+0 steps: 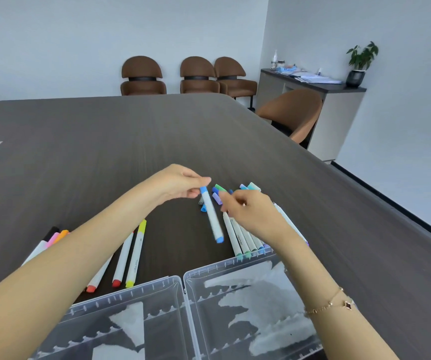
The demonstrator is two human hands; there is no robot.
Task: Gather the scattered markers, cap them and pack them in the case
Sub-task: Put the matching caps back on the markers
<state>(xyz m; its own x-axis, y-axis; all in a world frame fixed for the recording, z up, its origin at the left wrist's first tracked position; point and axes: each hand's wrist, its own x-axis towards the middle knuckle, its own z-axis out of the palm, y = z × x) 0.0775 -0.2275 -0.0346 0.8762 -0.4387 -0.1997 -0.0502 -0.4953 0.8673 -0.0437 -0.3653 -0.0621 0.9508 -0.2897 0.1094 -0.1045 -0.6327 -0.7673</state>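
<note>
My left hand (180, 184) pinches the top of a white marker with blue ends (211, 216), which hangs tilted above the table. My right hand (248, 211) hovers with curled fingers just right of it, over a pile of loose caps (219, 193) in green, purple and blue; whether it holds anything I cannot tell. Several white markers (243, 237) lie side by side under my right wrist. More markers with red and yellow ends (131, 258) lie to the left. The clear plastic case (183, 281) lies open at the front.
Pink, orange and black capped markers (56, 236) lie at the far left beside my left forearm. The dark wooden table (131, 131) stretches far back. Brown chairs (144, 76) line the wall, and one chair (295, 113) stands at the table's right edge.
</note>
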